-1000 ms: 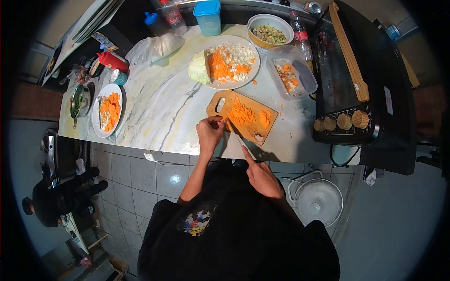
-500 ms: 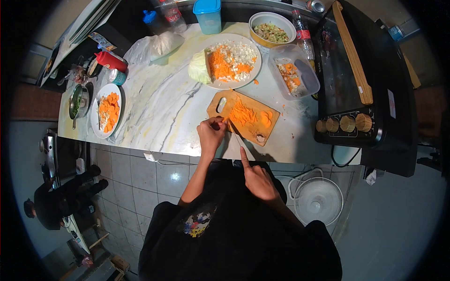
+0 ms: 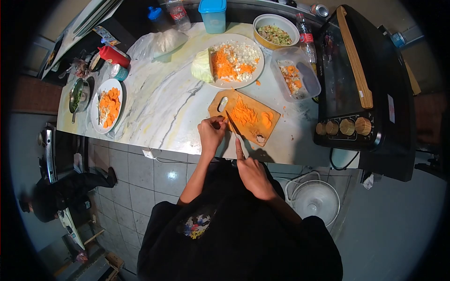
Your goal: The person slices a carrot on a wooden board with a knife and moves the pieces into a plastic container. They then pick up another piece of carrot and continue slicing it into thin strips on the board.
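My right hand [image 3: 254,175] grips a knife [image 3: 232,123], index finger stretched along its back, with the blade over the left part of a wooden cutting board [image 3: 217,100]. Beside the blade, the fingers of my left hand [image 3: 212,133] are pinched on a small piece of carrot [image 3: 226,120] at the board's lower left edge. A heap of carrot strips [image 3: 244,111] lies mid-board, and carrot slices [image 3: 266,119] rest to its right. Behind the board, a large plate [image 3: 233,86] bears a cabbage piece [image 3: 202,67], shredded carrot and chopped white bits.
At right stand a plastic container [image 3: 305,92] with carrot bits and a black oven [image 3: 347,112]. A bowl [image 3: 285,22] of chopped vegetables sits behind. Leftward are a plate [image 3: 118,108] of carrot slices and a pot [image 3: 84,97]. Another person [image 3: 51,196] is at far left.
The knife and my right hand have shifted slightly up and left, the blade now reaching further over the board. My left hand stays nearly in place. The other person's leg has moved right.
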{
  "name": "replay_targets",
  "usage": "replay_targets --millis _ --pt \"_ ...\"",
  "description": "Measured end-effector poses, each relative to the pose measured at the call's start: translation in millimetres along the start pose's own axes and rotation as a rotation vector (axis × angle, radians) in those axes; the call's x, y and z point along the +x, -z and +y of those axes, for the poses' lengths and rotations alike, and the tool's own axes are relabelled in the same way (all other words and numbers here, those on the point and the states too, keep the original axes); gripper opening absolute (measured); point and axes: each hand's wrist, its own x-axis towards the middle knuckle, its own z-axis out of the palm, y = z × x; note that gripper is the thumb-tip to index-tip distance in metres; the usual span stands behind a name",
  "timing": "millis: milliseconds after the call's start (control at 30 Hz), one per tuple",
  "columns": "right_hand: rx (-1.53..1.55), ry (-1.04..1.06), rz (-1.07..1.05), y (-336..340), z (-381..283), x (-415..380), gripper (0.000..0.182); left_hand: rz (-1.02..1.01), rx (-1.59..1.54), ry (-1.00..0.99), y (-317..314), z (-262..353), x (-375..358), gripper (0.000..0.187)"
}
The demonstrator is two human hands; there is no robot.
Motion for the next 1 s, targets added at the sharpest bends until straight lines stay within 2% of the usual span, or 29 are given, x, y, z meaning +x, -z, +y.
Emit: replay_targets --millis 167,433,633,733,1000 --pt "-0.070 -0.001 -0.062 11.2 2.2 -0.2 0.083 0.011 -0.018 0.012 0.0 2.0 -1.1 0.020" --pt "0.061 -0.058 -0.033 4.8 14.2 -25.3 0.090 0.005 -0.002 0.028 -0.2 1.4 0.0 0.023" --pt "0.091 -0.033 0.005 2.0 21.8 -21.5 0.086 0.006 0.046 0.032 -0.6 2.3 -1.1 0.023" --pt "0.099 -0.052 -0.020 5.7 22.2 -17.9 0.085 0.043 0.035 -0.036 -2.1 -1.1 1.3 0.020" --pt "0.101 -0.033 -0.049 16.2 22.1 -15.8 0.086 0.001 -0.003 0.032 1.2 3.7 1.9 0.018"
